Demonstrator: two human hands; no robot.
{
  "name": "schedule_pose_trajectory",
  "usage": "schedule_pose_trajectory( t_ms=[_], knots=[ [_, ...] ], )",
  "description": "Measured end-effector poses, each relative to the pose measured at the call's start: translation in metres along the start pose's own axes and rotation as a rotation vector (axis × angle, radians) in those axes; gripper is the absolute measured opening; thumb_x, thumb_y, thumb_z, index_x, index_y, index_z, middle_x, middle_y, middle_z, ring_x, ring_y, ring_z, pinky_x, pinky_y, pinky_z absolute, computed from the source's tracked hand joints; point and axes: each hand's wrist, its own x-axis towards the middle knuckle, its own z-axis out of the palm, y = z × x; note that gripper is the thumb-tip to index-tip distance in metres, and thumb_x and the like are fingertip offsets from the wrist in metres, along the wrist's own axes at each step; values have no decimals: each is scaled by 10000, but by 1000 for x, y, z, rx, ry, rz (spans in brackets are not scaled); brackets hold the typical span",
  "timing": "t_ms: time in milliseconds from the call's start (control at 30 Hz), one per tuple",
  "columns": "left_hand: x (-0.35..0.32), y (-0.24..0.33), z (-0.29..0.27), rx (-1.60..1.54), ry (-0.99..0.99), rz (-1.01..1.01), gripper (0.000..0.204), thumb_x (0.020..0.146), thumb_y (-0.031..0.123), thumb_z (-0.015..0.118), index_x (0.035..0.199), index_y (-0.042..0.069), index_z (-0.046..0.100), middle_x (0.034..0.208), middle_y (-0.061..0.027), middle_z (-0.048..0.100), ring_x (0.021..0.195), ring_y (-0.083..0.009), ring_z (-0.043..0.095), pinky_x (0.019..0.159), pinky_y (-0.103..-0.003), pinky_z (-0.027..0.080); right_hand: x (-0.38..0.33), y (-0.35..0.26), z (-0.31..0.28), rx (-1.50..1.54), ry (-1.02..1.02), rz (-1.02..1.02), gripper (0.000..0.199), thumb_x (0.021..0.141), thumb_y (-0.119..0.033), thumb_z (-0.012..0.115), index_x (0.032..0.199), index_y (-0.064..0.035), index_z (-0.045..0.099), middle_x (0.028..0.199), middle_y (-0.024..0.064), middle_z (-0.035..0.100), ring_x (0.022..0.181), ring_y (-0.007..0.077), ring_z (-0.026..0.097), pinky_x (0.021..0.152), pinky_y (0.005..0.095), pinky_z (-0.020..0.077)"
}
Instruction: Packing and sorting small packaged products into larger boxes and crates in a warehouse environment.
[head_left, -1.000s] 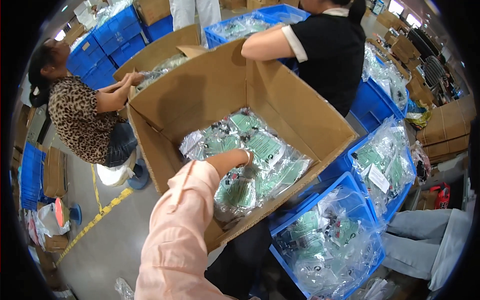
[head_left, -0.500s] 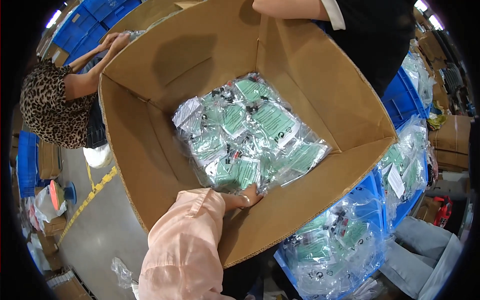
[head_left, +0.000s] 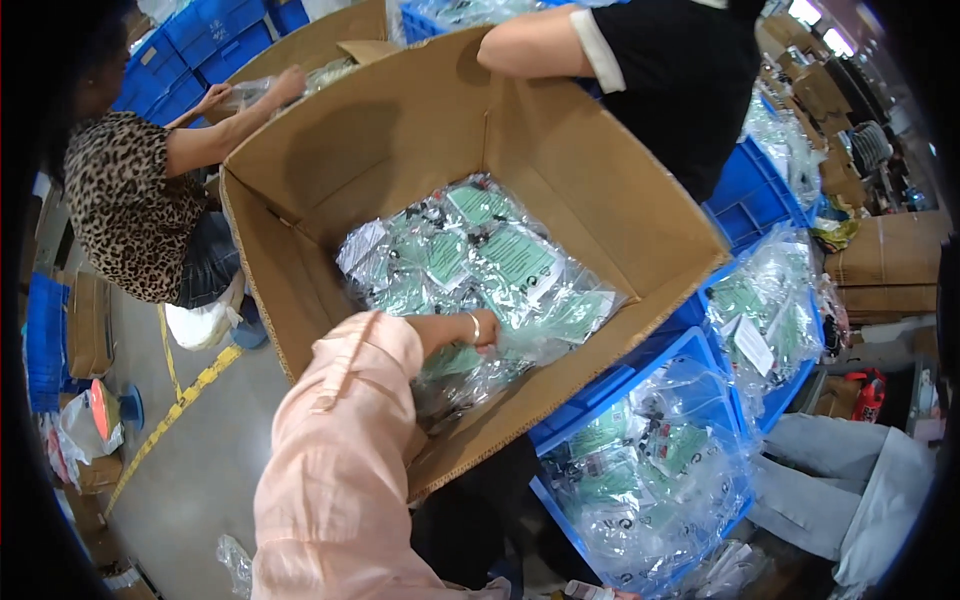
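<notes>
My left hand (head_left: pixel 483 328), on a pink-sleeved arm, is inside a large open cardboard box (head_left: pixel 590 180). Its fingers are curled and closed on a clear plastic bag (head_left: pixel 462 368) near the box's near side; the fingertips are partly hidden. Several flat clear bags (head_left: pixel 515 260) with green printed sheets and small dark parts cover the bottom of the box. A white-labelled bag (head_left: pixel 362 246) lies at their left corner. My right hand is not in view; a small pinkish patch at the lower edge is too little to identify.
Blue crates (head_left: pixel 640 480) of similar bags stand right of the box. A person in a leopard-print top (head_left: pixel 125 205) handles plastic at far left. Another person's arm (head_left: pixel 535 45) rests over the far rim. A yellow line (head_left: pixel 180 400) crosses the floor.
The view has shifted, and the box sits further left and lower. My left hand has moved from beside the near wall up over the bags, its fingers now curled, and the plastic there has shifted.
</notes>
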Motion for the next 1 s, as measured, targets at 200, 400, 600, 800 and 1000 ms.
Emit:
schedule_pose_trajectory(
  t_ms=[200,400,600,800,1000],
  knots=[
    [-78,47,-108,-239,295,-43,101,671,47,523,732,-7,583,659,-130,618,594,-214,628,550,-317,499,-29,-14,19,125,32,-108,103,817,-88,526,844,10,543,740,76,548,670,153,513,574,273,427],
    [-180,125,-182,-314,570,178,81,678,24,539,745,-22,540,638,-116,606,565,-173,618,521,-279,498,-48,-38,17,291,-222,-310,221,820,-247,557,880,-35,555,724,29,555,623,115,501,570,253,417],
    [-278,273,-235,-360,581,246,214,735,199,633,769,-8,589,615,-77,573,528,-146,577,487,-250,482,-88,-35,-15,228,-231,-376,250,800,-293,572,883,-57,564,715,9,566,640,111,516,576,246,415],
    [-336,380,-245,-206,733,176,568,729,531,556,813,-28,619,630,-119,584,483,-170,573,449,-266,481,-105,9,-35,547,-320,-478,96,797,-106,566,821,-13,561,776,50,575,667,121,536,588,246,431],
    [-366,466,-204,-131,726,306,591,727,541,549,736,-43,642,666,-129,618,474,-186,576,425,-283,472,-102,0,-55,488,-303,-722,94,797,-105,566,806,-12,565,778,50,573,675,121,539,587,251,434]
  ],
)
